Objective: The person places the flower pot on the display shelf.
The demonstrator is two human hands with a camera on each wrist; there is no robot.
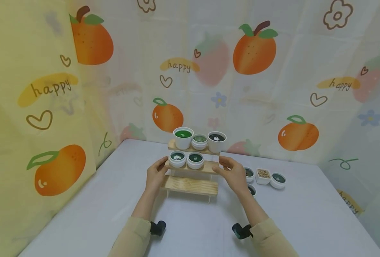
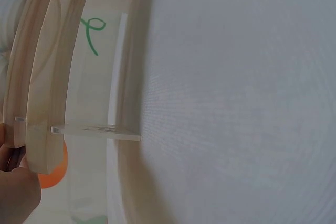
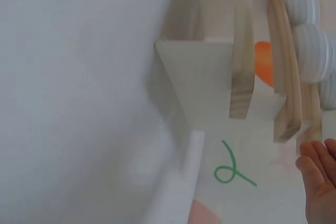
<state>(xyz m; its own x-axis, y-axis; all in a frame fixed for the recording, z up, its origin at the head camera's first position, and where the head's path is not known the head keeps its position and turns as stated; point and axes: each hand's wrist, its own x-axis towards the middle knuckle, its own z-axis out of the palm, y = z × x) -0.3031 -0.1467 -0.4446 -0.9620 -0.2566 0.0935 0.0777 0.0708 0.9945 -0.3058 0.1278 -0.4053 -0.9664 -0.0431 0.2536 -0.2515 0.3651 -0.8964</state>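
A three-step wooden display riser (image 1: 190, 185) on clear supports stands on the table. Its middle board carries two white bowls, a left one (image 1: 177, 159) and a right one (image 1: 195, 160), with dark green contents. My left hand (image 1: 156, 175) pinches the left end of that board; in the left wrist view its fingers (image 2: 18, 184) are partly cut off. At the board's right end is my right hand (image 1: 234, 174), fingers extended and apart. The right wrist view shows this hand (image 3: 321, 182) just off the board's end, holding nothing.
On the top board stand a bright green cup (image 1: 183, 137), a small pale green bowl (image 1: 199, 141) and a dark-filled cup (image 1: 216, 141). Right of the riser are a square dish of grains (image 1: 263, 176), a round bowl (image 1: 278, 181) and two partly hidden bowls. A printed curtain (image 1: 209, 96) hangs behind.
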